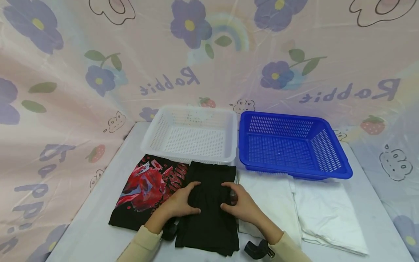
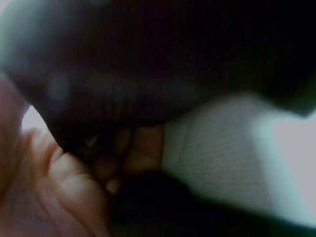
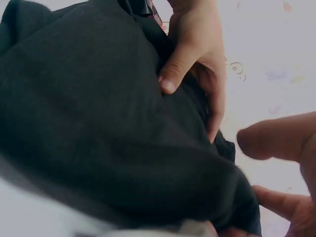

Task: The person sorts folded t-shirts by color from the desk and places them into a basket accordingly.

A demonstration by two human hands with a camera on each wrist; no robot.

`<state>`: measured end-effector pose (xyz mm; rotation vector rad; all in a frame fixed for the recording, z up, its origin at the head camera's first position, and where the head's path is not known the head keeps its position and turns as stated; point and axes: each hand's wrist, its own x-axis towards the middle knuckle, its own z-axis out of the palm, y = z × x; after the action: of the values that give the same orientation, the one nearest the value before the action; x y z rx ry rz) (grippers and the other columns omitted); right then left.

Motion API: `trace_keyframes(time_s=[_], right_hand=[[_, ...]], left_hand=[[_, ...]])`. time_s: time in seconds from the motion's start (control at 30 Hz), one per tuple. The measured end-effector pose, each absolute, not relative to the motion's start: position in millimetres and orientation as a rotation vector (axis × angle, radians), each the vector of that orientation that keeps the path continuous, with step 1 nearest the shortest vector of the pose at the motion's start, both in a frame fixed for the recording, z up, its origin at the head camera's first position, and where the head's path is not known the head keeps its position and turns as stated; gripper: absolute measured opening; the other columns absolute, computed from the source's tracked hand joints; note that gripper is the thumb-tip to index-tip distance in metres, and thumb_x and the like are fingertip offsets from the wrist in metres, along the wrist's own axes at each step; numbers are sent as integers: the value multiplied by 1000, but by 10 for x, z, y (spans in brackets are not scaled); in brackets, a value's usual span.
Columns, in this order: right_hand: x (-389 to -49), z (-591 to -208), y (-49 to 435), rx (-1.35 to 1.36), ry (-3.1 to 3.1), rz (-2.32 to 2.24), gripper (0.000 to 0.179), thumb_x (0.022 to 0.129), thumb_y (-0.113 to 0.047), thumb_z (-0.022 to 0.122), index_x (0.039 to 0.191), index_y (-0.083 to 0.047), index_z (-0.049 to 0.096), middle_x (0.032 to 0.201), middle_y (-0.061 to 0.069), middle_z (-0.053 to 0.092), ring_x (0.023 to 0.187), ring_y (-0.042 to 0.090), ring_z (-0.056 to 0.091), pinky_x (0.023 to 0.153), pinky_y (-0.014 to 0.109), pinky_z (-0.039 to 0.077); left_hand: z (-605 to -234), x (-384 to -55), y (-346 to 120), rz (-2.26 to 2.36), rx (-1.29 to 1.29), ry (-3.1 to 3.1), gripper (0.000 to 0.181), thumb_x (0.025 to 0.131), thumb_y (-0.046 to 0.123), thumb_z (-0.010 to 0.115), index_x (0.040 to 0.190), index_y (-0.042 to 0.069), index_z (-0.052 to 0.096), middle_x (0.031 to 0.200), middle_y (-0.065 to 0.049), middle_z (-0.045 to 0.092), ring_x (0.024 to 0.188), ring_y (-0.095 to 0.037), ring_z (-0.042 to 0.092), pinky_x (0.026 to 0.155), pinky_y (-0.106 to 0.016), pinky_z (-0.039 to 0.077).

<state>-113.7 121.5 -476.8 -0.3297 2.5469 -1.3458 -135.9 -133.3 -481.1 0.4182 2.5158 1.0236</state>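
A folded black garment lies lengthwise at the front middle of the table in the head view. My left hand holds its left side, the thumb over the top. From the opposite side my right hand holds the right edge, with thumb and index finger bent over the cloth. In the right wrist view the left hand grips the far side of the dark fabric. Dark cloth fills much of the left wrist view, where curled fingers show under it.
A folded black T-shirt with a red print lies left. Two folded white garments, a nearer one and an outer one, lie right. Behind stand a white basket and a blue basket, against a flowered curtain.
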Motion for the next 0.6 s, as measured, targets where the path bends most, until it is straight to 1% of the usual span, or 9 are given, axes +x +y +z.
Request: trace_keyframes(time_s=[0.07, 0.17, 0.23, 0.3, 0.33, 0.4, 0.47, 0.53, 0.6], right_hand=[[-1155, -4772, 1222, -316, 2487, -1375, 64, 80, -19, 75, 137, -18, 47, 123, 22, 46, 90, 19, 65, 71, 30, 54], [-1182, -4785, 1233, -333, 2445, -1354, 64, 81, -20, 75, 138, -18, 46, 100, 16, 54, 72, 10, 62, 60, 25, 50], [-1198, -4790, 1240, -367, 2424, -1335, 63, 81, -22, 74, 138, -18, 46, 89, 10, 57, 64, 9, 57, 58, 26, 47], [-1209, -4798, 1243, -415, 2420, -1301, 62, 81, -24, 74, 137, -18, 47, 88, 6, 61, 67, 11, 56, 62, 29, 47], [-1209, -4804, 1241, -439, 2424, -1282, 63, 81, -26, 75, 136, -18, 47, 93, 7, 63, 73, 13, 58, 66, 31, 49], [-1197, -4805, 1233, -485, 2434, -1254, 63, 80, -26, 76, 135, -20, 47, 109, 12, 63, 86, 18, 61, 73, 37, 50], [-1178, -4802, 1221, -523, 2467, -1220, 64, 79, -26, 76, 135, -22, 47, 116, 12, 62, 92, 17, 60, 76, 39, 50], [-1156, -4785, 1212, -550, 2490, -1203, 65, 78, -23, 76, 136, -23, 47, 109, 11, 65, 80, 14, 61, 72, 36, 50], [-1134, -4764, 1208, -563, 2506, -1204, 65, 78, -19, 76, 136, -25, 47, 100, 8, 67, 66, 10, 58, 68, 32, 49]], left_hand=[[-4814, -1364, -1340, 1019, 426, 2501, 87, 74, 29, 82, 146, 17, 35, 131, -18, 55, 113, -31, 57, 91, -52, 47], [-4814, -1368, -1347, 1040, 424, 2479, 84, 76, 30, 81, 146, 19, 36, 132, -18, 55, 114, -31, 57, 91, -53, 47], [-4814, -1375, -1348, 1067, 423, 2449, 83, 77, 30, 80, 146, 20, 36, 134, -18, 54, 116, -32, 56, 92, -53, 47], [-4814, -1379, -1343, 1089, 423, 2413, 82, 78, 30, 80, 146, 21, 35, 136, -18, 52, 118, -32, 54, 93, -54, 46], [-4816, -1380, -1340, 1098, 426, 2398, 82, 78, 29, 79, 146, 21, 35, 137, -18, 51, 119, -33, 54, 94, -54, 45], [-4822, -1380, -1336, 1110, 429, 2376, 81, 79, 26, 79, 146, 20, 34, 139, -18, 49, 121, -34, 52, 95, -54, 44], [-4822, -1376, -1336, 1113, 439, 2368, 80, 79, 24, 78, 146, 21, 34, 140, -19, 48, 123, -35, 51, 96, -55, 44], [-4824, -1374, -1340, 1122, 447, 2363, 78, 80, 22, 77, 146, 21, 34, 141, -19, 47, 124, -35, 50, 97, -55, 43], [-4823, -1371, -1345, 1135, 461, 2358, 77, 81, 20, 77, 146, 21, 34, 142, -18, 46, 126, -35, 48, 98, -56, 42]])
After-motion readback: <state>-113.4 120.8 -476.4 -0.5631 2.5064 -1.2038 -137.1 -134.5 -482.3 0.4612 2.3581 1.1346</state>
